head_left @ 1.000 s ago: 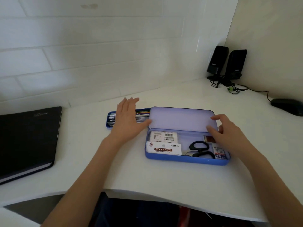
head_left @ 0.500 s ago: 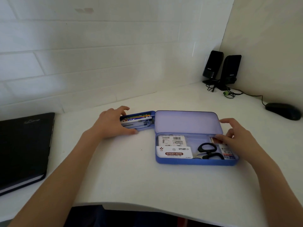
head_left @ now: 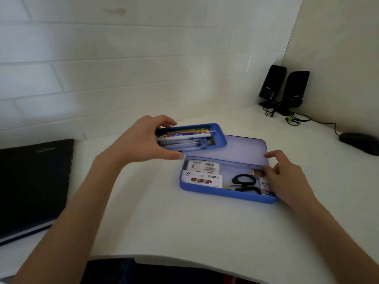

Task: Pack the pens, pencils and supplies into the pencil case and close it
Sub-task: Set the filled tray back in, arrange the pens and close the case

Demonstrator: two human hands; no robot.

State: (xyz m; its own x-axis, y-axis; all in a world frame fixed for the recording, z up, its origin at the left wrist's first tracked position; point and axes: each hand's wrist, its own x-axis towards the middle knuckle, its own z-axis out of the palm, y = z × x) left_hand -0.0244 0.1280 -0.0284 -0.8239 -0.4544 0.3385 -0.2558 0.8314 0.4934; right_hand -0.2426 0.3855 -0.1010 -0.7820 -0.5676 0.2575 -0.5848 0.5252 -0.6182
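- Left hand point(head_left: 143, 142) grips the tray point(head_left: 190, 138) of pens by its left end, thumb on the near edge, fingers curled over the far edge. Looks lifted off the desk point(head_left: 184, 226), tilted a little; can't confirm the clearance.
- Right hand point(head_left: 287, 177) sits on the right end of the case point(head_left: 225, 193), fingers bent and touching the small items there. Can't tell if it's pinching one or just steadying.
- Case is open, lid point(head_left: 242, 148) laid back. Inside: sticky notes point(head_left: 202, 179) on the left, scissors point(head_left: 245, 183) in the middle.
- Key relation: tray is just up-left of the case base, its right end overlapping the lid. Long axes nearly parallel, both running left-right.
- Judgement: next move is a short shift right and toward the person, then lower the tray in; left hand has it, right is placed to brace.
- Risk: scissors or notes sitting proud could stop the tray seating, and then the lid closing.
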